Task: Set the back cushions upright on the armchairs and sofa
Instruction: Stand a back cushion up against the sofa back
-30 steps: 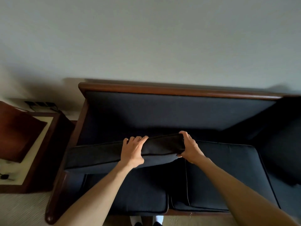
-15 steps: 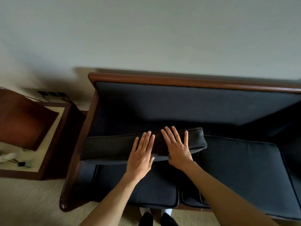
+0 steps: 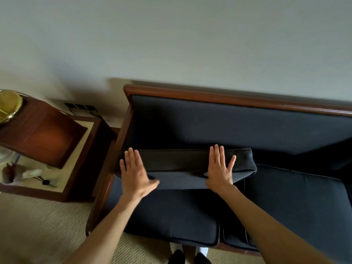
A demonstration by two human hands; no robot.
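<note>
Both hands lie flat with fingers spread on the back cushion (image 3: 182,164), gripping nothing: the left hand (image 3: 134,173) presses near its left end, the right hand (image 3: 219,168) right of its middle. Seen from the head camera, the cushion sits over the left seat of the sofa (image 3: 238,128), its long axis running left to right, its top edge leaning toward the padded backrest but not yet flush against it. It lies directly beyond both palms, so the push needed looks to be away from the person. Neither hand is clearly nearer. Both forearms reach forward, wrists low. A side desk (image 3: 80,145) stands left of the sofa.
</note>
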